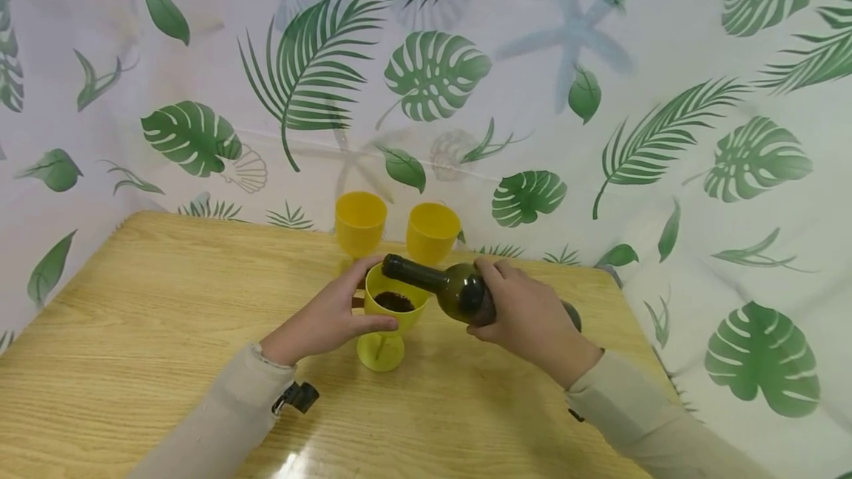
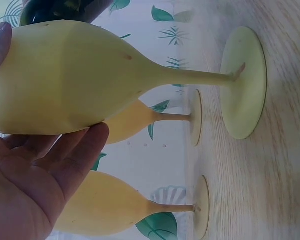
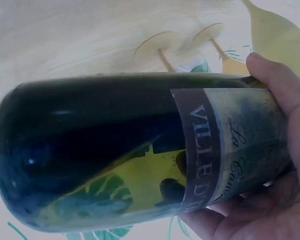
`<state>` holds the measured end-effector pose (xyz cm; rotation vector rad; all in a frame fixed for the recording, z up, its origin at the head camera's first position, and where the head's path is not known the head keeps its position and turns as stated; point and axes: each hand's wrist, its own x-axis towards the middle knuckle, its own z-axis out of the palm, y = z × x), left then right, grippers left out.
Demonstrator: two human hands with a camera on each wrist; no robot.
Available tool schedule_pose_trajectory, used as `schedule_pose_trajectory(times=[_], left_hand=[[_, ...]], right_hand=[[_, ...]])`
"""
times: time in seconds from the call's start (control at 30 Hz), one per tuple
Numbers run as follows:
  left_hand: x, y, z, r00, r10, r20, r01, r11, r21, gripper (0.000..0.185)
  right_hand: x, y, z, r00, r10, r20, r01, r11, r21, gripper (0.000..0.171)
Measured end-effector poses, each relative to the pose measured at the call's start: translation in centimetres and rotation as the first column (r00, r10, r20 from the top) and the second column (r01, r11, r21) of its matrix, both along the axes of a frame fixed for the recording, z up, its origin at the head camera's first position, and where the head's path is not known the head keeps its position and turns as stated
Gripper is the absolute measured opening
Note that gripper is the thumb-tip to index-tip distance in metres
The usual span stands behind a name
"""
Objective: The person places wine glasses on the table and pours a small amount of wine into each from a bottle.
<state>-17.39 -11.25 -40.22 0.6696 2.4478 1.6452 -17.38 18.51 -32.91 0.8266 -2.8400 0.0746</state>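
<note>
A yellow-green goblet (image 1: 389, 320) stands on the wooden table (image 1: 133, 331), with something dark inside its bowl. My left hand (image 1: 329, 316) grips that bowl from the left; the left wrist view shows the goblet (image 2: 75, 75) against my palm (image 2: 35, 180). My right hand (image 1: 526, 313) holds a dark green wine bottle (image 1: 442, 287) tipped on its side, its mouth over the goblet's rim. In the right wrist view the bottle (image 3: 115, 150) fills the frame, its label under my right hand's fingers (image 3: 280, 90).
Two more yellow goblets (image 1: 360, 224) (image 1: 433, 231) stand just behind, near the table's far edge. A white curtain with green leaf prints (image 1: 532, 94) hangs round the back and right side. The table's right edge lies close to my right forearm.
</note>
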Motion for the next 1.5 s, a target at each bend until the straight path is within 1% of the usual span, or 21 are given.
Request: schedule_pose_trajectory(times=[0.13,0.27,0.33,0.43,0.5,0.57,0.63,0.7,0.83,0.93,1.07,1.23,1.37,1.5], left_hand=[[0.0,0.1,0.1,1.000,-0.008,-0.009,0.008,1.000,0.000,0.092],[0.2,0.0,0.2,1.000,0.012,-0.003,-0.012,0.999,-0.034,0.096],[0.2,0.1,0.3,1.000,0.011,-0.002,-0.011,0.999,-0.032,0.094],[0.1,0.1,0.3,1.000,-0.005,-0.011,0.005,1.000,-0.011,0.087],[-0.1,0.1,0.2,1.000,-0.012,-0.021,0.012,1.000,-0.003,0.084],[-0.1,0.1,0.1,1.000,-0.010,-0.026,0.010,1.000,0.000,0.083],[-0.1,0.1,0.1,1.000,-0.006,-0.027,0.006,1.000,0.003,0.084],[-0.1,0.2,0.0,1.000,-0.006,-0.026,0.006,1.000,0.007,0.084],[0.0,0.2,0.0,1.000,-0.005,-0.025,0.005,1.000,0.013,0.084],[0.1,0.1,-0.1,1.000,-0.003,-0.028,0.003,1.000,0.012,0.084],[0.2,0.2,-0.3,0.999,-0.008,-0.035,0.009,1.000,0.020,0.083],[0.2,0.2,-0.7,0.999,-0.038,-0.033,0.039,0.999,0.034,0.079],[0.3,0.2,-0.9,0.998,-0.061,-0.020,0.062,0.997,0.054,0.077],[0.2,0.3,-1.1,0.999,-0.049,-0.021,0.050,0.998,0.044,0.078]], right_hand=[[-0.2,-0.4,-0.6,0.998,-0.037,0.059,0.039,0.998,-0.045,0.092],[-0.4,-0.7,-1.1,0.994,-0.060,0.094,0.069,0.993,-0.096,0.093],[-0.4,-0.7,-1.3,0.991,-0.069,0.113,0.084,0.988,-0.133,0.094],[-0.5,-0.6,-1.7,0.985,-0.081,0.149,0.111,0.972,-0.206,0.093],[-0.7,-0.3,-1.9,0.979,-0.095,0.182,0.143,0.952,-0.272,0.092],[-0.9,0.2,-2.1,0.971,-0.112,0.209,0.180,0.923,-0.340,0.093],[-1.1,0.9,-2.3,0.961,-0.139,0.239,0.229,0.885,-0.405,0.094],[-1.2,1.6,-2.5,0.950,-0.164,0.268,0.276,0.841,-0.465,0.095],[-1.4,2.8,-3.2,0.927,-0.176,0.331,0.345,0.745,-0.571,0.100],[-1.5,3.5,-3.9,0.917,-0.184,0.354,0.379,0.677,-0.631,0.100],[-1.7,4.4,-5.0,0.912,-0.224,0.343,0.406,0.608,-0.682,0.096],[-2.0,5.2,-6.1,0.921,-0.237,0.308,0.388,0.534,-0.751,0.091],[-2.3,5.6,-6.7,0.924,-0.257,0.283,0.377,0.493,-0.784,0.089],[-2.5,5.9,-7.2,0.921,-0.288,0.264,0.374,0.457,-0.807,0.088]])
